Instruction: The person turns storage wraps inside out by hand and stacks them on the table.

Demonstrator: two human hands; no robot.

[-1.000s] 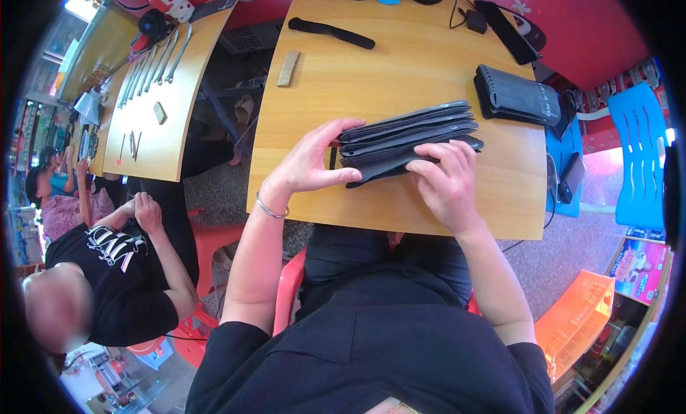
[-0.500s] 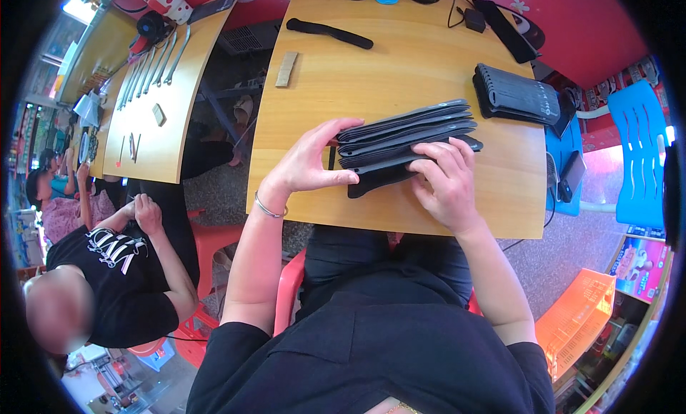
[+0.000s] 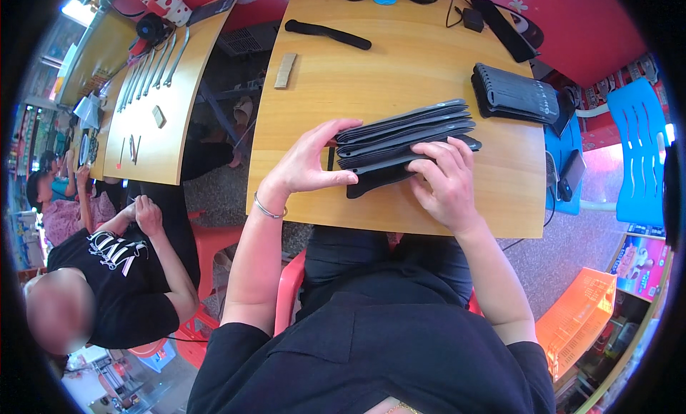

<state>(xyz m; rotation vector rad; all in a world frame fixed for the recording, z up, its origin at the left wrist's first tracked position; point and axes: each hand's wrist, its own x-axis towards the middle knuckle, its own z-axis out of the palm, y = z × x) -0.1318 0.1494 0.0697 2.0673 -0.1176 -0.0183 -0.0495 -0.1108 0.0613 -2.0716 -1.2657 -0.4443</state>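
Note:
Above the wooden table's near half stands a thick stack of flat black pieces (image 3: pixel 400 132), their edges fanned toward me; they look like fabric or soft plastic strips, and I cannot tell their exact kind. My left hand (image 3: pixel 307 160) clasps the stack's left end, thumb at the near side and fingers at the far side. At the near right, my right hand (image 3: pixel 449 182) pinches the nearest pieces with bent fingers on top and the thumb below. One black piece (image 3: pixel 379 182) slants down at the front, partly covered by the right hand.
A second black stack (image 3: pixel 514 96) lies at the table's right. Farther off are a black strap (image 3: pixel 329 34), a small tan block (image 3: pixel 286 71) and a black adapter (image 3: pixel 473 19) with its cable. A co-worker (image 3: pixel 121 271) sits at the left by another table (image 3: pixel 168 110). A blue chair (image 3: pixel 632 153) stands right.

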